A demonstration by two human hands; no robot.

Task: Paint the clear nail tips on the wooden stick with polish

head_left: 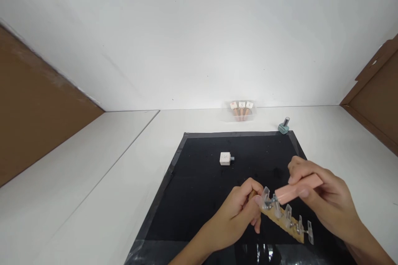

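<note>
1. So the left hand [238, 211] is closed around the near-left end of a tan strip [281, 222], fingers and thumb pinching it. The strip is held up over the black mat [199, 198], slanting down to the right.
2. A row of clear tips [288, 214] stands along that strip, poking up at various angles.
3. Right hand [329, 198] is clamped on a chunky pink handle [298, 188], thumb on one side, fingers on the other. Its narrow end points left, right at the tips nearest the left hand. Can't tell if it's actually touching one, too small to see.
4. My read: the step in hand is working on one tip at that end of the row. Looks like brush work, but don't quote me.
5. Next move calls for a steady strip and a light, controlled right hand, imo, since the neighbouring tips are easy to bump.
6. Around them: a white square bottle [225, 158] on the mat, a teal bottle [283, 127] at the far-right corner, and a clear tray [228, 116] holding three white-and-pink pieces [241, 109] beyond the mat.
</note>
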